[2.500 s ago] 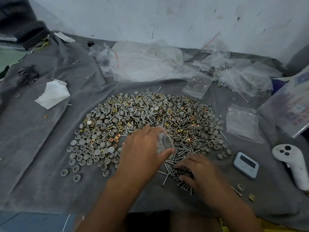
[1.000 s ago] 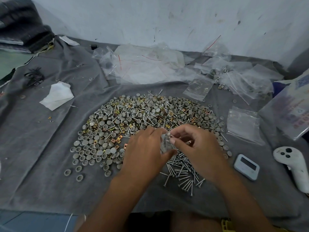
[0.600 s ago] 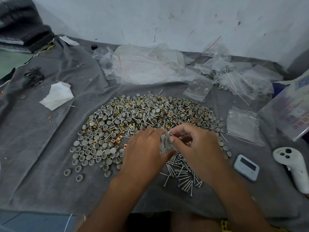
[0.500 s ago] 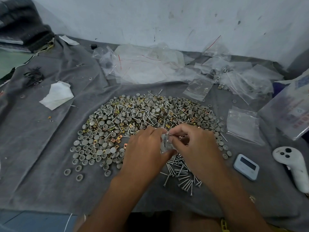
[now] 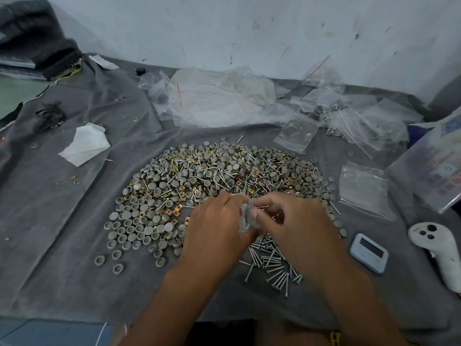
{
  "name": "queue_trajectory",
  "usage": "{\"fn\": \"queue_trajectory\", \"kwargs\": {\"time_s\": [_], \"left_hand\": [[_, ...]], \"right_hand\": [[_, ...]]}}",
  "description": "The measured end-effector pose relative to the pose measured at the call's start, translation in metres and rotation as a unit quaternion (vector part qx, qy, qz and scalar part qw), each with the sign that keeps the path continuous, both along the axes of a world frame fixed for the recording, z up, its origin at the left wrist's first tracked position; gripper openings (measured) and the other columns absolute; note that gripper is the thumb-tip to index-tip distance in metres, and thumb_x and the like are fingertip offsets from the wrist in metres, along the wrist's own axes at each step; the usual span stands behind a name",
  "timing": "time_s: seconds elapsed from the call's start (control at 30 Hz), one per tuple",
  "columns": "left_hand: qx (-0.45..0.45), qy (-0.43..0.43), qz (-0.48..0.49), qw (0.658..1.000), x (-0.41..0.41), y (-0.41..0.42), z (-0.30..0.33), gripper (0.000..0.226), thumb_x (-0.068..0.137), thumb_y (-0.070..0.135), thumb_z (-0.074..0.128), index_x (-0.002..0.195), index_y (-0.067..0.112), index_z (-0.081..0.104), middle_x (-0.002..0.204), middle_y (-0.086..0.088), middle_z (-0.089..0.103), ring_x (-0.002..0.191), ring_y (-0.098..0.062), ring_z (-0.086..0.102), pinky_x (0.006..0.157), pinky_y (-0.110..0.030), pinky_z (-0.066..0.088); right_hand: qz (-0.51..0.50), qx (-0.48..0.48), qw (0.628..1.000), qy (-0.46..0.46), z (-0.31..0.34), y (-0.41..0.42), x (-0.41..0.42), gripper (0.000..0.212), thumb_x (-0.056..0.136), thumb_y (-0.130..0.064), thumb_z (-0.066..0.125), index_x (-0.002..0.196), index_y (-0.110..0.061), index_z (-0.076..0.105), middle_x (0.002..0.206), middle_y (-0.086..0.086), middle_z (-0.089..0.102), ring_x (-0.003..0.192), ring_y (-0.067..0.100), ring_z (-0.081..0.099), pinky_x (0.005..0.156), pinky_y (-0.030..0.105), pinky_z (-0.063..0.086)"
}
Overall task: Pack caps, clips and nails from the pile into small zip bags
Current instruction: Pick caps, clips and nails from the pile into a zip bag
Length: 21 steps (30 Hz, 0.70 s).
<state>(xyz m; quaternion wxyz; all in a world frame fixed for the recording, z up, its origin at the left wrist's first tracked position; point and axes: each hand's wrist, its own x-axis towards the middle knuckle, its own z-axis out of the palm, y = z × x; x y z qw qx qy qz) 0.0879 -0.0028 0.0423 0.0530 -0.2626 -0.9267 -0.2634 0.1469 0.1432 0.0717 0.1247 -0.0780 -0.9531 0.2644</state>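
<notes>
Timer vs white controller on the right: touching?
Apart. The head view shows a strip of grey cloth between the timer and the white controller.

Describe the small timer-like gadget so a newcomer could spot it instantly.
Start at the big pile of caps, clips and nails in the middle of the grey cloth, then look right of the right hand. The gadget lies flat there: a pale blue rounded rectangle with a dark screen, left of the white handheld controller.
</notes>
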Motion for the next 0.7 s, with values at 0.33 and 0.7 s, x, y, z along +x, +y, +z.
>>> {"fn": "queue_trajectory", "kwargs": {"time_s": [0.33, 0.7], "left_hand": [[0.031, 0.005, 0.012, 0.999, 0.006, -0.015, 0.004, 0.058, 0.072, 0.065, 0.064, 0.117, 0.029, 0.060, 0.094, 0.020, 0.048, 0.093, -0.005, 0.051, 0.084, -0.030, 0.046], [0.023, -0.011, 0.009, 1.000, 0.010, -0.022, 0.006, 0.060, 0.074, 0.064, 0.069, 0.124, 0.033, 0.057, 0.098, 0.022, 0.049, 0.095, -0.002, 0.047, 0.091, -0.029, 0.044]], "right_hand": [[-0.082, -0.056, 0.995, 0.028, -0.034, 0.039, -0.035, 0.005, 0.094, -0.041, 0.063, 0.094, -0.038, 0.066, 0.077, -0.021, 0.066, 0.067, -0.005, 0.062, 0.062, 0.025, 0.055], [-0.029, 0.052, 0.994, -0.090, -0.071, 0.031, -0.109, 0.005, 0.093, -0.031, 0.066, 0.098, -0.029, 0.067, 0.100, -0.008, 0.065, 0.094, 0.013, 0.059, 0.082, 0.037, 0.054]]}}
